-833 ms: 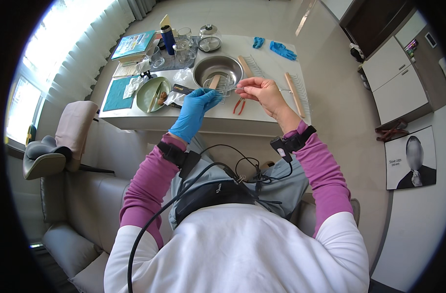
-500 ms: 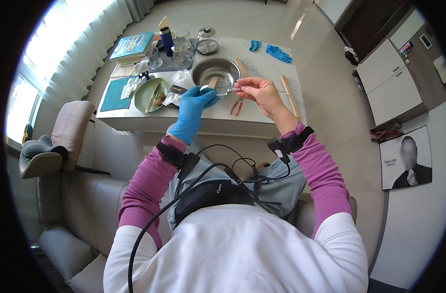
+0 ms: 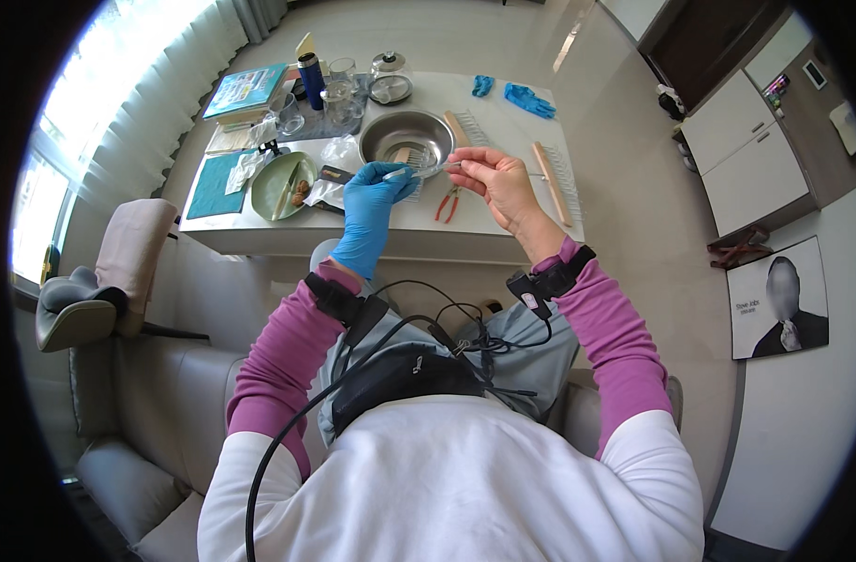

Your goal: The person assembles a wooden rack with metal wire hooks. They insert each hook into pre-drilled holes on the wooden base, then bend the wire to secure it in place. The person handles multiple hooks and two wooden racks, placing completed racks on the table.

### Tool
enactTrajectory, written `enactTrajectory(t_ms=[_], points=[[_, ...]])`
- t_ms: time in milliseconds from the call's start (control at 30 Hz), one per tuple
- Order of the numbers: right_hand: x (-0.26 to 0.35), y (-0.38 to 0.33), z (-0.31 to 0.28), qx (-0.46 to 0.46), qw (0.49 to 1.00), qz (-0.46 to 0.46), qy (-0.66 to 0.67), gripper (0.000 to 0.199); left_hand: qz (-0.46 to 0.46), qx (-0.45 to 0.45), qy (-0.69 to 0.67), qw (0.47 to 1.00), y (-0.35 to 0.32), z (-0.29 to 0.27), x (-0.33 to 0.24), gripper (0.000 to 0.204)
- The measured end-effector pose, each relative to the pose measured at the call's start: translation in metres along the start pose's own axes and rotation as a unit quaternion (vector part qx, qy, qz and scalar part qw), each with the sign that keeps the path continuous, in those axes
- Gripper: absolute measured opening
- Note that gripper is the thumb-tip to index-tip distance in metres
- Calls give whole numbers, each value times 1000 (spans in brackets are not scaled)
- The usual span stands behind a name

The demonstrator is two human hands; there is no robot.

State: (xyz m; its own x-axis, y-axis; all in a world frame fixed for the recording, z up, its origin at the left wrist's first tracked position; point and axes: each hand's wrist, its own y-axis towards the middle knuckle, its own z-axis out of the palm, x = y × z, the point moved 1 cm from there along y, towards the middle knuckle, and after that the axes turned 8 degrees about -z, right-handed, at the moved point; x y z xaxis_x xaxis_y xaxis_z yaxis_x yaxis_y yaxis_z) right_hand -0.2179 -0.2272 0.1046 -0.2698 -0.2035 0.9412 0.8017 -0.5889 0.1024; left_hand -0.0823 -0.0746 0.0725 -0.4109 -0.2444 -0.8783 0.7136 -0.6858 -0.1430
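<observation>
My left hand (image 3: 364, 220), in a blue glove, is closed in a pinch on one end of a thin, clear, strip-like piece (image 3: 430, 171). A small whitish bit shows at those gloved fingertips. Bare and also pinching, my right hand (image 3: 501, 192) grips the piece's other end between thumb and fingers. Both hands are raised over the table's front part, a short gap apart. Just beyond them stands a steel bowl (image 3: 379, 142). Red-handled pliers (image 3: 447, 205) lie on the table between the hands. What exactly the clear piece is, I cannot make out.
On the white table (image 3: 287, 231) are a green plate (image 3: 268, 190) with brown lumps, a dark blue bottle (image 3: 310, 82), glass jars, a stack of books (image 3: 245, 91) and blue gloves (image 3: 529, 101). Wooden strips with thin metal prongs (image 3: 552, 184) lie at right. Cables cross my lap.
Both hands keep their pinches on the clear piece. At my left fingertips the whitish bit looked rounder before and now looks thinner. The whole view has shifted slightly.
</observation>
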Motion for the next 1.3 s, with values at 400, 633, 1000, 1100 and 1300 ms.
enactTrajectory(t_ms=[400, 633, 1000, 1100, 1300], points=[[-9, 12, 11, -20, 999, -16, 46, 20, -7, 10, -1, 1000, 11, -8, 8, 15], [-6, 13, 16, 37, 999, -32, -24, 32, -152, 92, -145, 973, 18, -15, 22, 18], [-28, 12, 19, 74, 992, -13, -101, 23, -211, 155, -244, 934, 20, -10, 31, 21], [-30, 11, 19, 43, 994, 21, -100, 23, -222, 165, -245, 929, 17, -7, 29, 22], [-27, 13, 4, 39, 991, 35, -119, 23, -188, 207, -46, 959, 11, -11, 21, 26]])
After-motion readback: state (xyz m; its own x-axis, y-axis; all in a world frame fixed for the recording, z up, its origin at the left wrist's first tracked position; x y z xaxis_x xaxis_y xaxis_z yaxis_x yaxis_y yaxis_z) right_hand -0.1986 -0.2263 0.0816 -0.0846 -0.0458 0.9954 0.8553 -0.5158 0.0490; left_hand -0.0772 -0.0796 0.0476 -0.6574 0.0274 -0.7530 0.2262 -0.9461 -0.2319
